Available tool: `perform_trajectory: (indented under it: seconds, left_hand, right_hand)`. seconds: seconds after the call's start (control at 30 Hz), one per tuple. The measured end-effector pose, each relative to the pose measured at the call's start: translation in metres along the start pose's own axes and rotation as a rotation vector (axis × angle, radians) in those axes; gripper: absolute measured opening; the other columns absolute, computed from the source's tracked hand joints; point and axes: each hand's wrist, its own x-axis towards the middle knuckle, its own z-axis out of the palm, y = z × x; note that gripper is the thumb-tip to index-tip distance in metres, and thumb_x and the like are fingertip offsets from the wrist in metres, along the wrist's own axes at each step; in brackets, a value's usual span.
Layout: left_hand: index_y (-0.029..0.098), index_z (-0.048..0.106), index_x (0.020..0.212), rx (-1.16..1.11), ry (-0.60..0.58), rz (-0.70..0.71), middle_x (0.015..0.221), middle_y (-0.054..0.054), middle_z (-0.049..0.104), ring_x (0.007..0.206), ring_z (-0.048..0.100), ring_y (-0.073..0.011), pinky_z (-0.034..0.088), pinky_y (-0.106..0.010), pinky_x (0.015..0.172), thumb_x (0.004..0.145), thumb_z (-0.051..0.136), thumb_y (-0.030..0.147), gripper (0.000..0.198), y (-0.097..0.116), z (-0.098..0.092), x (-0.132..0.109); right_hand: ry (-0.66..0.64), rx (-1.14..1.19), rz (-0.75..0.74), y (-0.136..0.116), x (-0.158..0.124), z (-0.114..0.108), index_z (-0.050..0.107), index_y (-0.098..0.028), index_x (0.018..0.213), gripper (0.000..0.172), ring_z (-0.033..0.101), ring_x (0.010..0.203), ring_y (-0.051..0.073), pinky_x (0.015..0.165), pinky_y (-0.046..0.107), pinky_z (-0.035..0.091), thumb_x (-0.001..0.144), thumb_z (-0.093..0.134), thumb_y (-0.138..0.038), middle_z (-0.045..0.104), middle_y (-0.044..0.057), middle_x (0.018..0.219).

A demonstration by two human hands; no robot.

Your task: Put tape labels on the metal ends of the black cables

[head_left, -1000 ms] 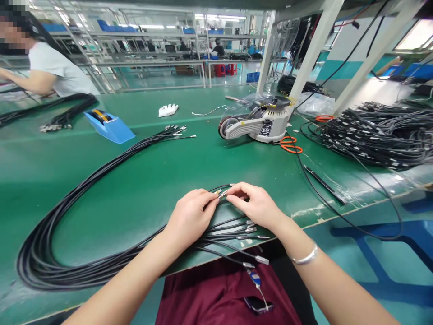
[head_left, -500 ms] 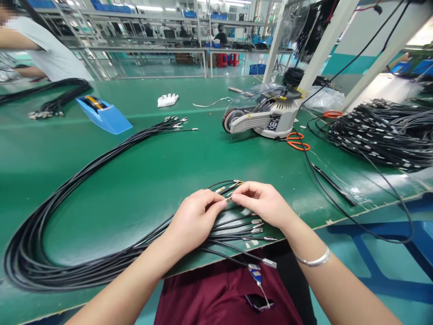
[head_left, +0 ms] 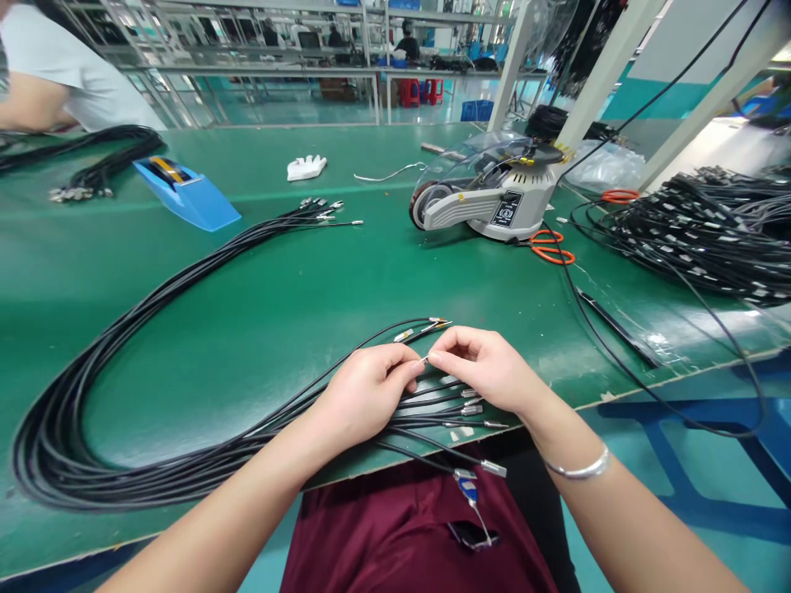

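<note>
A long bundle of black cables curves across the green table in a U, its far ends fitted with metal connectors. My left hand is closed in a pinch on one cable end near the table's front edge. Fingertips of my right hand pinch the metal tip of that same cable, close to the left thumb. Most of this tip is hidden by the fingers. Other cable ends with silver connectors fan out under and beside both hands, and one connector hangs over the edge.
A grey tape dispenser machine stands at the back right, with orange-handled scissors beside it. Further right lies a large cable pile. At left are a blue tape dispenser and a person in a pale shirt. A white glove lies behind.
My hands keep their pinch on the cable end and have come slightly closer together. The view has tilted down a little. At the left, the other person's arm has shifted.
</note>
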Motion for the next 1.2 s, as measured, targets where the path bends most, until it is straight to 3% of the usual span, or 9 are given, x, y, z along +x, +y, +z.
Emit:
perform_trajectory:
  seconds: [0.47, 0.6, 0.67, 0.77, 0.83, 0.93, 1.03, 1.2]
  left_hand:
    - [0.018, 0.064, 0.07, 0.143, 0.128, 0.075, 0.066, 0.002, 0.065, 0.065, 0.058, -0.0125, 0.04, -0.023, 0.065, 0.085, 0.049, 0.019, 0.022, -0.002, 0.013, 0.0]
    - [0.02, 0.067, 0.082, 0.224, 0.049, 0.237, 0.078, 0.001, 0.069, 0.075, 0.06, -0.0132, 0.042, -0.023, 0.072, 0.089, 0.047, 0.022, 0.021, 0.0, 0.0, -0.013]
    - [0.022, 0.067, 0.089, 0.255, 0.079, 0.313, 0.085, 0.001, 0.069, 0.08, 0.06, -0.013, 0.042, -0.024, 0.076, 0.091, 0.046, 0.026, 0.021, 0.001, -0.008, -0.017]
    - [0.019, 0.066, 0.092, 0.406, 0.183, 0.342, 0.089, -0.003, 0.068, 0.083, 0.057, -0.0164, 0.042, -0.027, 0.078, 0.091, 0.046, 0.028, 0.023, 0.0, -0.014, -0.008]
    - [0.015, 0.067, 0.093, 0.57, 0.141, 0.333, 0.088, -0.007, 0.066, 0.084, 0.055, -0.0205, 0.042, -0.032, 0.078, 0.09, 0.047, 0.025, 0.023, -0.001, -0.01, 0.004]
    - [0.011, 0.068, 0.089, 0.689, 0.062, 0.292, 0.086, -0.011, 0.063, 0.085, 0.053, -0.0243, 0.042, -0.036, 0.079, 0.088, 0.045, 0.021, 0.025, 0.001, -0.001, 0.021]
    - [0.015, 0.068, 0.083, 0.484, 0.082, 0.221, 0.085, -0.007, 0.063, 0.085, 0.054, -0.0222, 0.042, -0.033, 0.078, 0.087, 0.045, 0.021, 0.024, 0.003, 0.001, 0.024]
    - [0.018, 0.062, 0.078, -0.126, -0.037, -0.054, 0.07, 0.0, 0.063, 0.064, 0.054, -0.0148, 0.043, -0.026, 0.063, 0.081, 0.051, 0.03, 0.016, 0.003, -0.007, 0.02]
  right_hand:
    - [0.0, -0.074, -0.044, 0.002, 0.0, 0.002, 0.063, -0.017, 0.076, 0.013, 0.053, 0.066, 0.012, 0.062, 0.024, 0.042, 0.082, 0.059, -0.028, 0.061, -0.001, 0.071]
    - [-0.026, -0.2, -0.114, -0.004, -0.016, 0.001, 0.062, -0.017, 0.075, 0.01, 0.054, 0.068, 0.012, 0.064, 0.023, 0.043, 0.082, 0.058, -0.023, 0.06, 0.0, 0.073]
    - [-0.046, -0.289, -0.187, -0.008, -0.029, 0.0, 0.062, -0.017, 0.075, 0.009, 0.055, 0.07, 0.012, 0.066, 0.024, 0.043, 0.082, 0.057, -0.019, 0.061, 0.0, 0.073]
    - [-0.116, -0.373, -0.263, -0.012, -0.039, -0.005, 0.064, -0.018, 0.075, 0.012, 0.057, 0.072, 0.013, 0.069, 0.025, 0.044, 0.084, 0.055, -0.019, 0.063, 0.001, 0.075]
    - [-0.122, -0.369, -0.246, -0.013, -0.037, -0.012, 0.065, -0.018, 0.075, 0.018, 0.058, 0.074, 0.014, 0.071, 0.026, 0.045, 0.087, 0.052, -0.023, 0.066, 0.002, 0.078]
    - [0.044, -0.312, -0.132, -0.007, -0.022, -0.021, 0.067, -0.019, 0.084, 0.017, 0.06, 0.075, 0.015, 0.07, 0.026, 0.046, 0.087, 0.052, -0.028, 0.067, 0.002, 0.083]
    - [0.154, -0.233, -0.052, -0.001, -0.006, -0.023, 0.065, -0.019, 0.094, 0.017, 0.06, 0.073, 0.014, 0.068, 0.026, 0.047, 0.082, 0.058, -0.028, 0.068, 0.002, 0.085]
    - [0.097, -0.129, -0.048, -0.001, 0.002, -0.019, 0.065, -0.018, 0.082, 0.017, 0.057, 0.07, 0.013, 0.067, 0.026, 0.046, 0.081, 0.06, -0.034, 0.066, 0.001, 0.078]
